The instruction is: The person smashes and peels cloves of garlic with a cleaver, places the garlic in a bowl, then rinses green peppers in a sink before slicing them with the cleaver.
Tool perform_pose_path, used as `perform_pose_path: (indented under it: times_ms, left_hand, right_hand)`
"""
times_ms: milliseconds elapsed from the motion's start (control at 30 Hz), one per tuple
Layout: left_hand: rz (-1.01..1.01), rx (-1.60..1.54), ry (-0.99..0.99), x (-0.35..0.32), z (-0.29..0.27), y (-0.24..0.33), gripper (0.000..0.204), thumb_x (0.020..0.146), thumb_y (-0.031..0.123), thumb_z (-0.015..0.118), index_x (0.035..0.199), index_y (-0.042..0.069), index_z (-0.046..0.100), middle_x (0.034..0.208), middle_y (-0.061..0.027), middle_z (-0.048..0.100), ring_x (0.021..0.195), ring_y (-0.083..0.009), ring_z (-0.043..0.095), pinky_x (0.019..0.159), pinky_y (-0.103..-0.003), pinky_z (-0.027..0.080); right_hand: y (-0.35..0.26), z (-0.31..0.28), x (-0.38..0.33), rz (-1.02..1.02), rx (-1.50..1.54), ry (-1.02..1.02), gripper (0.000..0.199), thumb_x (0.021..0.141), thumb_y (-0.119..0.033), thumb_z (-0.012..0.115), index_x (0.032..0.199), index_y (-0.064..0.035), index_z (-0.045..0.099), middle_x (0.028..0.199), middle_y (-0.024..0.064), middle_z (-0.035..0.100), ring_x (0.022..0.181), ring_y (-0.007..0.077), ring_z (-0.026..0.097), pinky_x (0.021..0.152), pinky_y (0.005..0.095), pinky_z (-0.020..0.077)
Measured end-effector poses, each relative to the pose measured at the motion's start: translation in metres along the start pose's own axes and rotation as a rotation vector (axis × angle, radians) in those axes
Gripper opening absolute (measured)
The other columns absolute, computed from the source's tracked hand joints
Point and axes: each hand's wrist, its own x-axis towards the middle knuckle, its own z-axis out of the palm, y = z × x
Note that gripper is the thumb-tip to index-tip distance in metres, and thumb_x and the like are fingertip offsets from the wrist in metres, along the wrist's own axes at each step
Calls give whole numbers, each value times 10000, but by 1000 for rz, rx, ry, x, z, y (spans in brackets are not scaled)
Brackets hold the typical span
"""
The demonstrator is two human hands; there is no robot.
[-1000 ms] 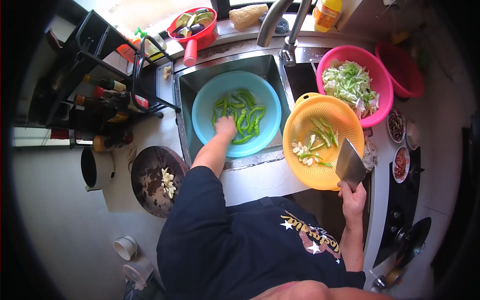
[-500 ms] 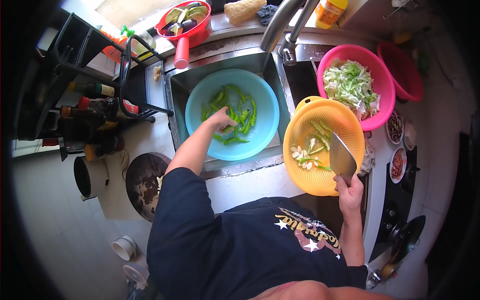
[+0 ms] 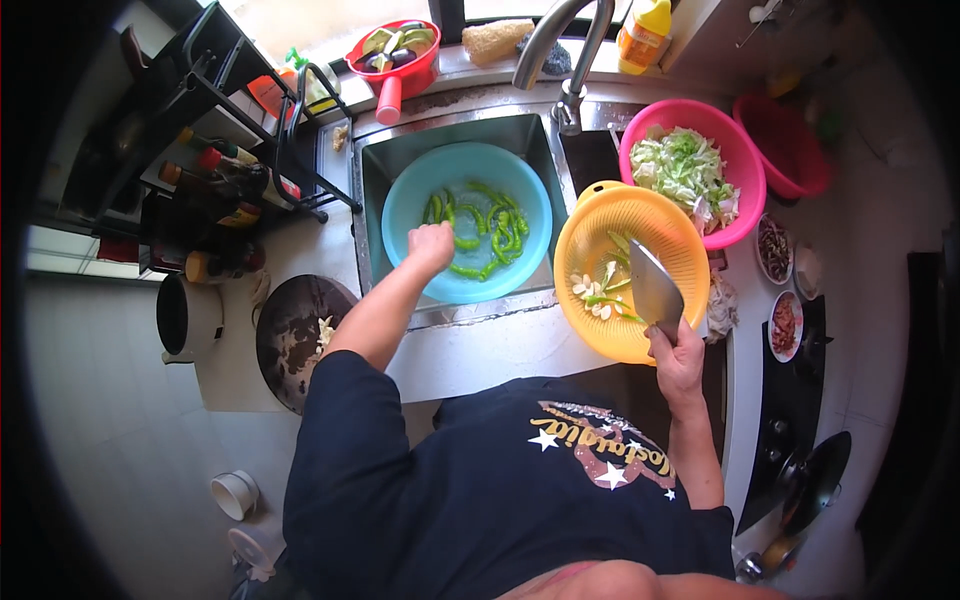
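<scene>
A light-blue basin (image 3: 400, 190) of water with several long green peppers (image 3: 510, 235) sits in the sink. Over the basin's near-left rim, my left hand (image 3: 430, 246) is closed, with upright green peppers standing out from its far side; its fingertips are hidden. My right hand (image 3: 680, 362) grips the handle of a cleaver (image 3: 655, 285), whose broad blade slants over a yellow colander (image 3: 588, 235). Inside the colander lie peeled garlic cloves (image 3: 597, 300) and a few green peppers.
A pink basin (image 3: 752, 185) of chopped cabbage stands beyond the colander, near the faucet (image 3: 568, 110). Left of the sink are a round cutting board (image 3: 285, 335) and a bottle rack (image 3: 290, 150). Small bowls of chopped food (image 3: 786, 328) and a stove (image 3: 785, 430) are at right.
My left hand has drawn back from the basin's middle toward its near rim, closing around peppers. My right hand still holds the cleaver over the colander. The whole view has shifted slightly.
</scene>
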Motion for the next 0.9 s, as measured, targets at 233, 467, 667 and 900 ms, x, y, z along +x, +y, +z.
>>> perform_pose_path:
  times_ms: [233,467,667,900]
  left_hand:
    - [334,-1436,-313,-60,-61,104,408,851,147,615,1218,55,463,874,-27,601,781,-97,592,624,-225,457]
    - [82,-2263,-1309,-84,-56,185,547,914,523,469,1051,12,608,899,-112,675,773,-179,658,725,-318,544]
    - [131,-2262,-1239,-112,-49,196,530,930,498,456,1144,30,582,956,-95,671,794,-176,658,753,-295,538]
    - [531,-1711,-683,-131,-70,195,568,882,147,594,1357,31,304,984,-115,583,749,-205,644,538,-308,555]
  right_hand:
    - [-25,20,15,-539,-442,221,227,850,-23,574,1076,-9,595,822,164,604,714,307,606,646,351,484]
    - [-33,33,15,-717,-635,237,301,809,-96,554,1106,-66,594,779,119,519,698,295,564,612,402,460]
    - [-12,18,11,-683,-773,305,340,803,-142,590,1138,-79,597,843,129,543,738,289,575,652,394,480]
    - [14,2,13,-566,-780,372,315,798,-138,632,1109,-89,611,855,122,569,747,300,595,666,393,489]
